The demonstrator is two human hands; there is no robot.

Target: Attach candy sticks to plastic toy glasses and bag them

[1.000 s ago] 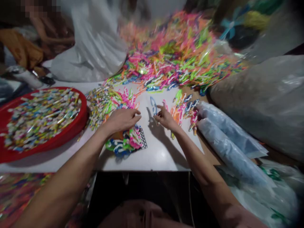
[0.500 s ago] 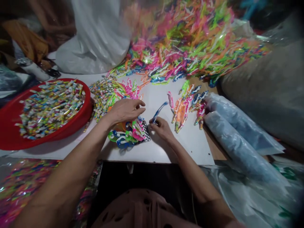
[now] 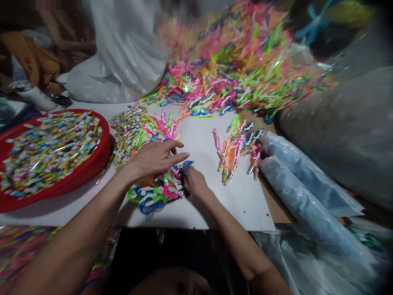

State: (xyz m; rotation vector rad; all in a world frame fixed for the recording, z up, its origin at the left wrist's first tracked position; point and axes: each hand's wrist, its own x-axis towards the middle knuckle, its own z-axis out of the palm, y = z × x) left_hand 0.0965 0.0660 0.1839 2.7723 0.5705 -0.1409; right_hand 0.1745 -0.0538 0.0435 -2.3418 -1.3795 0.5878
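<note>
My right hand [image 3: 195, 183] pinches a small blue plastic piece [image 3: 188, 164], partly hidden by the fingers, at the right edge of a black perforated holder [image 3: 183, 192]. Above the holder's left side hovers my left hand [image 3: 153, 157], its thumb and forefinger stretched out and apart, with nothing seen in them. Bright plastic pieces [image 3: 169, 189] in pink, green and blue with white parts stand or lie in the holder, several hanging out as loops on its left. Beyond my left hand is a loose bunch of pink and green pieces [image 3: 164, 125].
A red basin [image 3: 106, 143] full of short patterned sticks stands left, more sticks [image 3: 124, 131] beside it. Finished-looking pieces [image 3: 231, 153] lie right on the white board [image 3: 202, 135]. Rolled plastic bags [image 3: 291, 196] flank them. A colourful heap [image 3: 233, 69] and white sack [image 3: 119, 61] stand behind; another person's arm [image 3: 58, 32] shows.
My right hand has moved left to the holder, bringing the blue piece from upright to its edge. My left hand stays over the holder. The view has shifted slightly.
</note>
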